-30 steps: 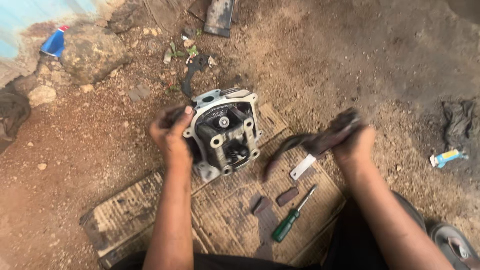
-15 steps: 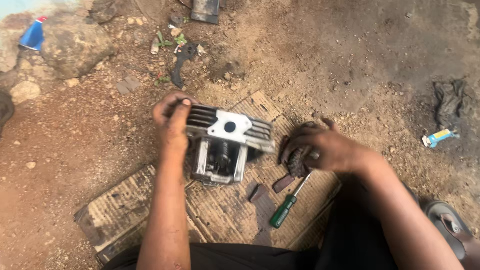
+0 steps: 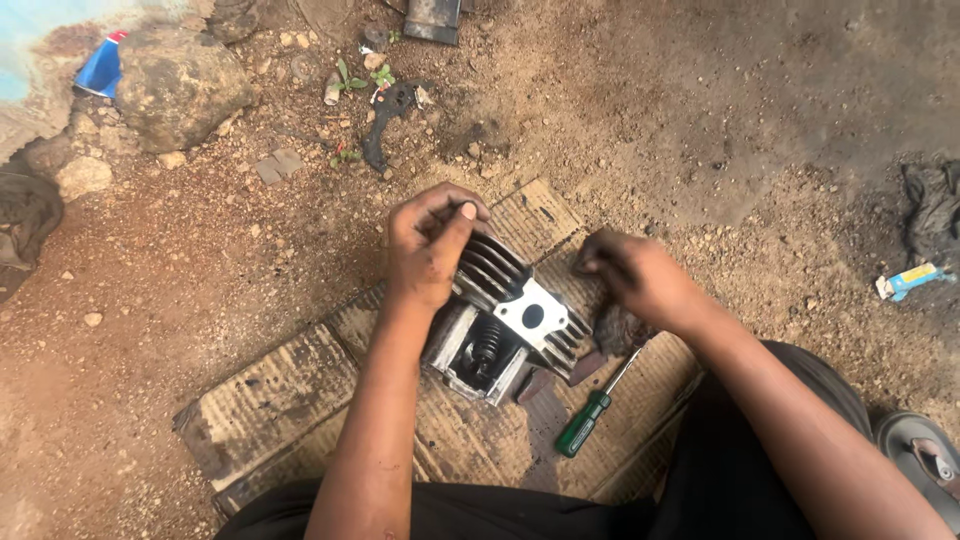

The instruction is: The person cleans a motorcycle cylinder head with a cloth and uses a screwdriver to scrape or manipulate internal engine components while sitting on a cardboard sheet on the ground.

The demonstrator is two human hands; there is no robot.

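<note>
Cylinder head (image 3: pixel 505 315) on cardboard (image 3: pixel 270 400), finned side up.
Left hand (image 3: pixel 432 245) grasps far fins; right hand (image 3: pixel 640 280) loosely curled, holding nothing visible. Likely heavy, rigid, greasy; grip the fins.

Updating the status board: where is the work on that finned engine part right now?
Done: the finned cylinder head lies on its side on the cardboard, valve spring showing. In hand: the left hand grips the fins; the right hand touches its far end. Left: the green-handled screwdriver lies unused beside it; nothing looks taken apart.

Finned metal cyl. head (image 3: pixel 510 320), tilted, on cardboard (image 3: pixel 270 400).
</note>
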